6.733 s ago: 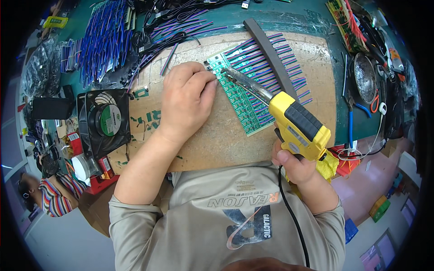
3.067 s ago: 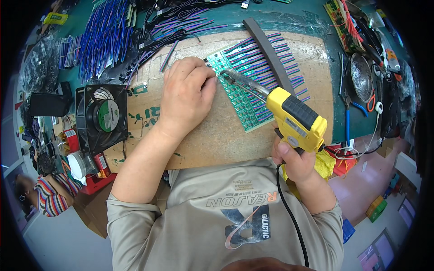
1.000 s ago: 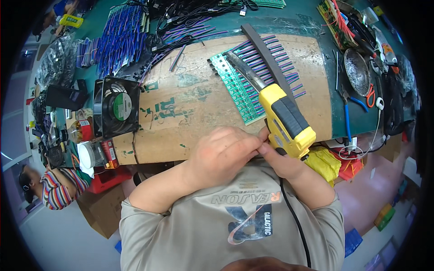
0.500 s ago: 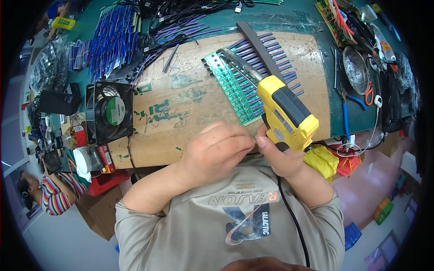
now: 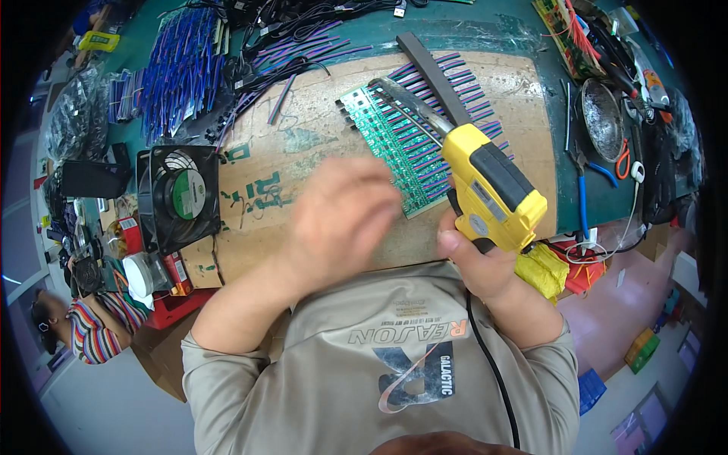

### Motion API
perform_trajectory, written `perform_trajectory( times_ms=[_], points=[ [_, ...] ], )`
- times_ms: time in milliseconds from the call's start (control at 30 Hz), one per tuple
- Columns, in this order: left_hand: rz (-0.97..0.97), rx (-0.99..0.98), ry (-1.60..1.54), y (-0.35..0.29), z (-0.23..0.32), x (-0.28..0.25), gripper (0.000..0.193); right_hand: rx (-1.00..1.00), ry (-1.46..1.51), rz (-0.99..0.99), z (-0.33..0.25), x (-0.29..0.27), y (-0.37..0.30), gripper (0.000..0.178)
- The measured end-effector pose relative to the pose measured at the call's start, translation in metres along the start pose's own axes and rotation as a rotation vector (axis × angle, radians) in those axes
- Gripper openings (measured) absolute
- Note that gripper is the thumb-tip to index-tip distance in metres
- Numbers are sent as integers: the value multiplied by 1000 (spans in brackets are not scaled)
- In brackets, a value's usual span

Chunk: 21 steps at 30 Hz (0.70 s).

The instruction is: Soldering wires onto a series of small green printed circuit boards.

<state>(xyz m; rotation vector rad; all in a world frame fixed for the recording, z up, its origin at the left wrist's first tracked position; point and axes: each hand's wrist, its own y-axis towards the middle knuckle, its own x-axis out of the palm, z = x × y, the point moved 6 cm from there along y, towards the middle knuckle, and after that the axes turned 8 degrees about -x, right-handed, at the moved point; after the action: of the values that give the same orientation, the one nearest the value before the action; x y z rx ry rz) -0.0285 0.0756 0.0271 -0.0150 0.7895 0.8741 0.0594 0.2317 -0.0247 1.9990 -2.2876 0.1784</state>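
My right hand (image 5: 485,265) is wrapped round the grip of a yellow and black soldering gun (image 5: 474,201). Its long metal nose reaches up and left over a green circuit board panel (image 5: 406,199), near the far end; whether the tip touches is hard to tell. My left hand (image 5: 341,220) hovers over the work board, left of the panel's near end, its fingers smeared by motion. Short multicoloured wires (image 5: 474,95) stick out from the panel's right side. Across these wires lies a dark grey bar (image 5: 432,76).
On the left of the brown work board (image 5: 296,163) stands a black fan (image 5: 182,199). Bundles of wires (image 5: 186,68) and black cables (image 5: 303,34) lie at the back. Pliers (image 5: 582,189) and a metal bowl (image 5: 603,121) lie right. Another person (image 5: 98,326) sits at far left.
My left hand has moved left and up, away from my right hand. The soldering gun has shifted slightly right and nearer me, still in my right hand.
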Motion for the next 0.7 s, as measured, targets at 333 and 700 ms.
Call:
perform_trajectory(
  times_ms=[333,700],
  points=[
    [192,-250,217,17,-69,0,9,14,74,-124,23,-21,-27,34],
    [206,-272,197,17,-71,-2,10,78,-208,-176,21,-35,-33,56]
  ],
)
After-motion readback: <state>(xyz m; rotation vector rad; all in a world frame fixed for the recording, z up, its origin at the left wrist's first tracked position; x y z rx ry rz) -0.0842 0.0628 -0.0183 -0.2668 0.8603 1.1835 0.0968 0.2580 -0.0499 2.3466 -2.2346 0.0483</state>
